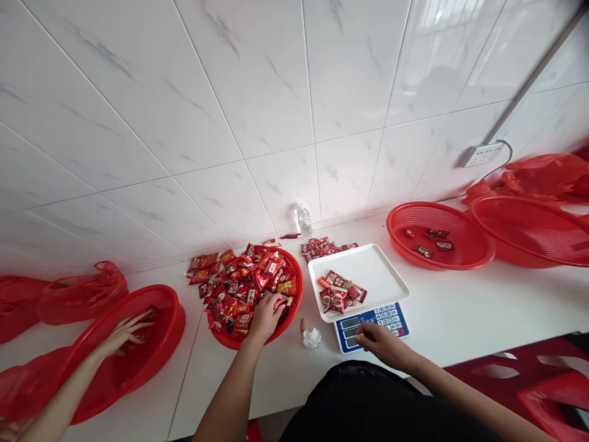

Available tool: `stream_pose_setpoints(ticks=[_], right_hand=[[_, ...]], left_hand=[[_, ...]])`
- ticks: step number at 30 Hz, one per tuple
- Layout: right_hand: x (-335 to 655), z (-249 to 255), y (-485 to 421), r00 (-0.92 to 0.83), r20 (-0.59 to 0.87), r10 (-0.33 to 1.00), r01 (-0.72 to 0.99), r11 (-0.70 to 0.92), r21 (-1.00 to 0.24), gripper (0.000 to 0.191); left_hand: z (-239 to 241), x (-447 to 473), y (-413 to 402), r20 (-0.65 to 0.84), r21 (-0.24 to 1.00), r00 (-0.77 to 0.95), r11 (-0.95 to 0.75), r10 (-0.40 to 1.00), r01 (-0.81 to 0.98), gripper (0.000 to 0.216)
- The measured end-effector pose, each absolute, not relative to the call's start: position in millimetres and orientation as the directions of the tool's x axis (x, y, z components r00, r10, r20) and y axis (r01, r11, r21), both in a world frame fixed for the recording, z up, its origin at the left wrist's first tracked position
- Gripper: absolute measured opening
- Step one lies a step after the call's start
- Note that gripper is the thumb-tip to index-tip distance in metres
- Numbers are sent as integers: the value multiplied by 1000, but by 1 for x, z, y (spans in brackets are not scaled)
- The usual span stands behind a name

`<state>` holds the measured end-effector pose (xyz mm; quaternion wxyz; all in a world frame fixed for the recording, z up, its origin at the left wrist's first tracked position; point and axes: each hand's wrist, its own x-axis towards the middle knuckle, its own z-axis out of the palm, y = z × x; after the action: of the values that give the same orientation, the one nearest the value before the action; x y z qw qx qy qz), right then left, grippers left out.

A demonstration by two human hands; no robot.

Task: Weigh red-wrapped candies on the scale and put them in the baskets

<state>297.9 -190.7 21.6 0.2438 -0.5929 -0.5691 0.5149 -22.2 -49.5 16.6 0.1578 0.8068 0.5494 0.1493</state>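
Note:
My left hand (267,316) reaches into a red basket (299,294) heaped with red candy packets (248,282); its fingers curl round one packet at the near right of the heap. My right hand (377,341) rests at the front left of a blue electronic scale (389,319), fingers curled together by the display, nothing visible in them. On the scale sits a white tray (368,264) with a small pile of candy packets (340,291).
Another person's hand (122,331) lies spread inside a red basket (170,319) at the left. Two more red baskets (437,236) (529,230) stand at the right, one with a few candies. A crumpled white paper (311,337), a plastic bottle (304,220), red bags (78,294) and a wall socket strip (483,153) are nearby.

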Motion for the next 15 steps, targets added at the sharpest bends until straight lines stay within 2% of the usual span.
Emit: stream_pose_setpoints(ticks=[9,13,15], right_hand=[[305,24,-185,-108,-328,939,438,-251,-863,24],[306,24,-187,-107,-328,939,442,-251,-861,26],[305,23,-190,-113,-324,939,442,-245,-863,27]], left_hand=[[22,-17,-32,239,550,136,-249,961,797,27],[32,-12,-30,223,571,-31,-105,974,814,30],[35,-12,-31,223,561,-49,-87,974,823,30]])
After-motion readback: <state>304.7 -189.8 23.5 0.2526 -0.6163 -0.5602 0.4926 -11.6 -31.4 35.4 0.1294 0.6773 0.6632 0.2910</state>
